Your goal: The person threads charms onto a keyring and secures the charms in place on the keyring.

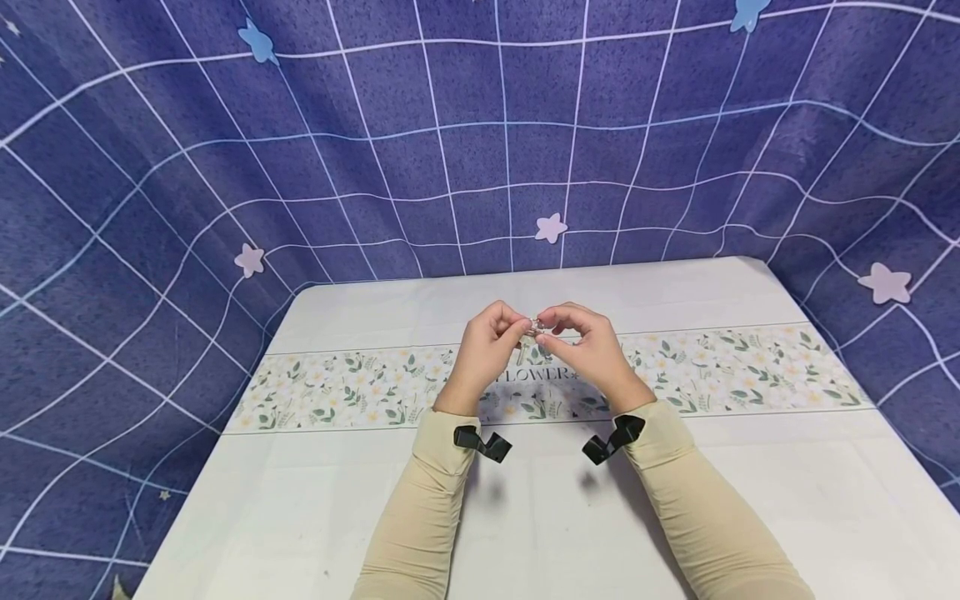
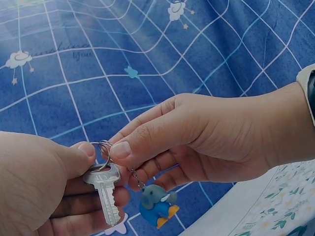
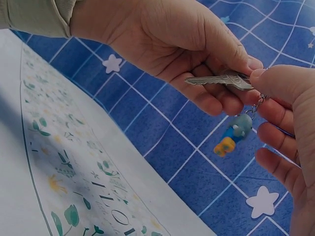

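Observation:
Above the table, both hands meet at a metal key ring (image 2: 103, 153). My left hand (image 1: 483, 346) pinches one side of the ring between thumb and fingers, close to the head of a silver key (image 2: 108, 196). The thumb and forefinger of my right hand (image 1: 588, 342) pinch the opposite side. A small elephant charm (image 2: 156, 202), grey-headed with a blue body and yellow feet, dangles by a short chain under the right fingers. In the right wrist view the key (image 3: 216, 80) lies across the left fingers. Fingertips partly hide the ring, so whether its coils are spread is unclear.
Beneath the hands is a table (image 1: 540, 500) with a white cover and a flower-patterned band (image 1: 337, 387). A blue curtain (image 1: 465, 167) with a grid and stars hangs behind and at the sides. Each sleeve carries a black wrist mount (image 1: 482, 444).

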Demonstrator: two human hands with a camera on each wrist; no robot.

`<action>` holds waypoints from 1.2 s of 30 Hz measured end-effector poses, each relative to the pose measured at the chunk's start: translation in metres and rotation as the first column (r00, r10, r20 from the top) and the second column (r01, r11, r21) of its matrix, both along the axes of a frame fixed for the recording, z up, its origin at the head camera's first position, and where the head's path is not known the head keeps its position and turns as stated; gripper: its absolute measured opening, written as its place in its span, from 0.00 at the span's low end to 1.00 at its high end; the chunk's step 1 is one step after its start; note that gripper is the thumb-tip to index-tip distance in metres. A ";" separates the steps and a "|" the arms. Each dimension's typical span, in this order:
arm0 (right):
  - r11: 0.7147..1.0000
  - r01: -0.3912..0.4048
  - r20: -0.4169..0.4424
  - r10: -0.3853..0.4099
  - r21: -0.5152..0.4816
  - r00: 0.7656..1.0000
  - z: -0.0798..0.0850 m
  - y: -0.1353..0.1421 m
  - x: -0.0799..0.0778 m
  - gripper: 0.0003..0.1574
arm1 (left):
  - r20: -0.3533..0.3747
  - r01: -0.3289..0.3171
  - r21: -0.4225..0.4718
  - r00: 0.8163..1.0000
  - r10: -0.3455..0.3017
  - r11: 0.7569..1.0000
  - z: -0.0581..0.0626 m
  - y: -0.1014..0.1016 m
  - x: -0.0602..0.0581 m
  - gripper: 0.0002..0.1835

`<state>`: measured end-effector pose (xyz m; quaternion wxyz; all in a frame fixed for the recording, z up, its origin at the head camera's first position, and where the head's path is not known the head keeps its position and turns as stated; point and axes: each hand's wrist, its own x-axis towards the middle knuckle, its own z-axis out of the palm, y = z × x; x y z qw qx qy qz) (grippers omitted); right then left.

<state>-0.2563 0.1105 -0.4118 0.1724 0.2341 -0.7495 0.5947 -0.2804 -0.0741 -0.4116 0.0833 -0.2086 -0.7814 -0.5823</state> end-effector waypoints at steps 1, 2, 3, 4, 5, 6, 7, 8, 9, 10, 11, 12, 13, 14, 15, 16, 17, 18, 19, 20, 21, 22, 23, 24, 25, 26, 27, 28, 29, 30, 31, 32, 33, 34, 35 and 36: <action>1.000 0.003 0.005 -0.003 0.001 1.000 0.000 0.000 0.000 0.14 | -0.001 0.000 0.000 1.000 0.000 1.000 0.000 0.000 0.000 0.07; 1.000 0.007 0.010 -0.007 0.003 1.000 0.000 0.000 0.000 0.14 | -0.001 0.001 0.001 1.000 -0.001 1.000 0.000 0.000 0.000 0.07; 1.000 0.010 0.012 -0.010 0.004 1.000 0.001 -0.001 0.001 0.14 | -0.001 0.001 0.001 1.000 -0.001 1.000 0.000 0.000 0.000 0.07; 1.000 0.015 0.014 -0.015 0.006 1.000 0.001 -0.001 0.001 0.14 | 0.000 0.003 0.002 1.000 -0.003 1.000 0.000 0.000 0.000 0.07; 1.000 0.020 0.017 -0.020 0.009 1.000 0.001 -0.001 0.001 0.14 | 0.001 0.004 0.003 1.000 -0.004 1.000 0.000 0.000 0.000 0.07; 1.000 0.025 0.019 -0.025 0.012 1.000 0.001 -0.001 0.002 0.14 | 0.002 0.005 0.004 1.000 -0.005 1.000 0.000 0.000 0.000 0.07; 1.000 0.028 0.019 -0.028 0.015 0.999 0.001 -0.001 0.002 0.14 | 0.002 0.005 0.004 1.000 -0.005 1.000 0.000 0.000 0.000 0.07; 0.999 0.028 0.018 -0.028 0.018 0.999 0.002 -0.001 0.002 0.15 | 0.002 0.005 0.004 1.000 -0.005 1.000 0.000 0.000 0.000 0.07; 0.999 0.026 0.018 -0.026 0.021 0.999 0.002 -0.001 0.002 0.15 | 0.001 0.004 0.003 1.000 -0.004 1.000 0.000 0.000 0.000 0.07; 1.000 0.020 0.015 -0.020 0.023 1.000 0.002 0.000 0.002 0.15 | 0.000 0.003 0.001 1.000 -0.003 1.000 0.000 0.000 0.000 0.07; 1.000 0.012 0.013 -0.012 0.022 1.000 0.002 0.000 0.002 0.16 | -0.002 0.001 -0.001 1.000 -0.001 1.000 0.001 0.000 0.001 0.07; 1.000 0.001 0.009 -0.001 0.022 1.000 0.002 0.000 0.002 0.17 | -0.004 -0.001 -0.003 1.000 0.001 1.000 0.001 0.000 0.001 0.07; 1.000 -0.011 0.005 0.011 0.021 1.000 0.003 0.001 0.002 0.18 | -0.006 -0.002 -0.004 1.000 0.002 1.000 0.001 0.000 0.001 0.07; 1.000 -0.022 0.001 0.022 0.020 1.000 0.003 0.001 0.001 0.19 | -0.007 -0.002 -0.004 1.000 0.002 1.000 0.002 -0.001 0.001 0.07; 0.999 -0.033 -0.004 0.034 0.018 0.999 0.003 0.001 0.001 0.20 | -0.007 -0.003 -0.004 1.000 0.003 1.000 0.002 -0.001 0.001 0.07; 0.999 -0.042 -0.011 0.043 0.017 0.999 0.003 0.002 0.001 0.20 | -0.006 -0.005 -0.007 1.000 0.005 1.000 0.002 -0.001 0.001 0.07; 0.999 -0.049 -0.017 0.049 0.018 0.999 0.003 0.002 0.001 0.21 | -0.004 -0.005 -0.007 1.000 0.005 1.000 0.002 -0.001 0.001 0.07; 0.998 -0.055 -0.024 0.055 0.020 0.998 0.004 0.002 0.001 0.21 | -0.002 -0.006 -0.006 1.000 0.006 1.000 0.002 -0.001 0.001 0.07; 0.998 -0.058 -0.032 0.059 0.023 0.998 0.004 0.002 0.001 0.21 | 0.001 -0.005 -0.006 1.000 0.005 1.000 0.002 -0.001 0.001 0.07; 0.998 -0.059 -0.039 0.060 0.026 0.997 0.004 0.003 0.001 0.20 | 0.004 -0.005 -0.006 1.000 0.005 1.000 0.002 -0.001 0.001 0.07; 0.998 -0.060 -0.046 0.062 0.028 0.997 0.004 0.003 0.001 0.20 | 0.007 -0.005 -0.005 1.000 0.005 1.000 0.002 -0.001 0.000 0.07; 0.998 -0.059 -0.051 0.061 0.030 0.997 0.004 0.003 0.001 0.19 | 0.011 -0.003 -0.002 1.000 0.003 1.000 0.002 -0.001 0.000 0.07; 0.998 -0.058 -0.056 0.060 0.032 0.997 0.004 0.003 0.001 0.18 | 0.015 0.001 0.004 1.000 -0.001 1.000 0.002 -0.001 0.000 0.07; 0.998 -0.057 -0.057 0.059 0.031 0.997 0.005 0.003 0.001 0.18 | 0.018 0.005 0.009 1.000 -0.005 1.000 0.002 -0.001 0.000 0.07; 0.998 -0.054 -0.056 0.056 0.032 0.997 0.005 0.003 0.001 0.18 | 0.023 0.008 0.014 1.000 -0.008 1.000 0.002 -0.001 0.000 0.07; 0.998 -0.050 -0.055 0.052 0.032 0.997 0.005 0.003 0.001 0.17 | 0.027 0.012 0.021 1.000 -0.012 1.000 0.002 -0.001 0.000 0.07; 0.998 -0.050 -0.055 0.052 0.030 0.997 0.005 0.003 0.001 0.17 | 0.031 0.016 0.028 0.999 -0.017 0.999 0.002 -0.001 0.000 0.07; 0.998 -0.049 -0.055 0.050 0.030 0.997 0.005 0.003 0.001 0.16 | 0.036 0.019 0.033 0.999 -0.020 0.999 0.001 -0.001 0.000 0.07; 0.998 -0.047 -0.054 0.049 0.030 0.997 0.005 0.003 0.001 0.16 | 0.038 0.020 0.037 0.999 -0.022 0.999 0.001 -0.001 0.000 0.07; 0.999 -0.047 -0.053 0.048 0.028 0.997 0.005 0.003 0.001 0.16 | 0.040 0.023 0.041 0.999 -0.025 0.999 0.001 -0.001 0.000 0.07; 0.999 -0.046 -0.056 0.047 0.029 0.997 0.005 0.003 0.001 0.15 | 0.041 0.024 0.043 0.999 -0.026 0.999 0.001 -0.001 -0.001 0.07; 0.999 -0.045 -0.060 0.047 0.030 0.997 0.005 0.003 0.001 0.15 | 0.040 0.024 0.042 0.999 -0.026 0.999 0.001 -0.001 -0.001 0.07; 0.998 -0.046 -0.061 0.048 0.031 0.997 0.005 0.003 0.001 0.15 | 0.038 0.024 0.041 0.999 -0.025 0.999 0.001 -0.001 -0.001 0.07; 0.999 -0.043 -0.061 0.045 0.034 0.997 0.005 0.003 0.001 0.15 | 0.035 0.023 0.039 0.999 -0.024 0.999 0.001 -0.001 -0.001 0.07; 0.999 -0.040 -0.060 0.042 0.036 0.997 0.005 0.003 0.001 0.15 | 0.032 0.023 0.036 0.999 -0.024 0.999 0.001 -0.001 -0.001 0.07; 0.999 -0.038 -0.058 0.040 0.039 0.998 0.006 0.003 0.001 0.15 | 0.029 0.022 0.033 0.999 -0.023 0.999 0.001 -0.001 0.000 0.07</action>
